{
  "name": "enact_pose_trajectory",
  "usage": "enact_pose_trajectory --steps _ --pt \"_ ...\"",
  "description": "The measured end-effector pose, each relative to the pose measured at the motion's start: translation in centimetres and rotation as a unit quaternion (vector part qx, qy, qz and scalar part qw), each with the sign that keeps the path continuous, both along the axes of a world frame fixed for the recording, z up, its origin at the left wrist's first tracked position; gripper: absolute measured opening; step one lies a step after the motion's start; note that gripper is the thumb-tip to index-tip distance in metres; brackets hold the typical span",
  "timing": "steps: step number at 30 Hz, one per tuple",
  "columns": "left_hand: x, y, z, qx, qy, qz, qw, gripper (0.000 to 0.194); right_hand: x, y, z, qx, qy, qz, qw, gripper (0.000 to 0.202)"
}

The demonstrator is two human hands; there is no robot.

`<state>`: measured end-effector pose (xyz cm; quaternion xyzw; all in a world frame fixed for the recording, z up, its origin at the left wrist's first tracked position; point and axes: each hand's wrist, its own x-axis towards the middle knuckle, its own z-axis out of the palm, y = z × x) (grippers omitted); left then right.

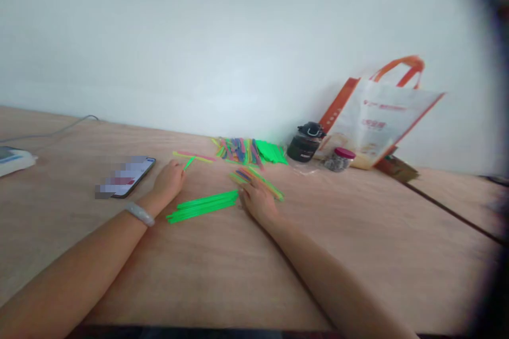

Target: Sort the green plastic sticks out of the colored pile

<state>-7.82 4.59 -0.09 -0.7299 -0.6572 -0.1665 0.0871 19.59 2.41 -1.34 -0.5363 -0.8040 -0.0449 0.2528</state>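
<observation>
- Left of centre in the frame, the left hand has its fingertips together, pinched on one end of a short green strip.
- Just beyond that strip, a few yellow and pink strips lie on the wooden table.
- At the centre, the right hand rests over a bundle of multicoloured strips; whether its fingers grip them or merely press, I cannot tell.
- Lower centre, long green strips lie side by side, their right ends reaching the right hand.
- Upper centre, near the wall, a mixed-colour pile sits beside a green pile.
- Right of centre, a dark bottle carries small white lettering, too small to read.
- Beside it stands a clear jar with a pink-red lid.
- At upper right, a white bag with orange handles bears red print and a small red logo, blurred beyond reading; its orange side has small white marks.
- At left, the phone shows a lit screen, partly pixelated, its text unreadable.
</observation>
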Motion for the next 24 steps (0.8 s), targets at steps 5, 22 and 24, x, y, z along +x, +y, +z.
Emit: enact_pose_trajectory --steps 5,22,24 --pt "2.8 -1.7 0.5 0.058 -0.09 -0.145 0.984 0.027 0.0 1.1 0.6 -0.064 0.252 0.024 0.965 0.035" --pt "7.2 -5.3 0.3 0.041 -0.067 -0.278 0.957 0.017 -3.3 -1.7 0.8 -0.299 0.435 0.118 0.841 0.023" --pt "7.3 -5.4 0.2 0.043 -0.063 -0.276 0.958 0.017 -3.5 -1.9 1.0 -0.302 0.431 0.117 0.842 0.022"
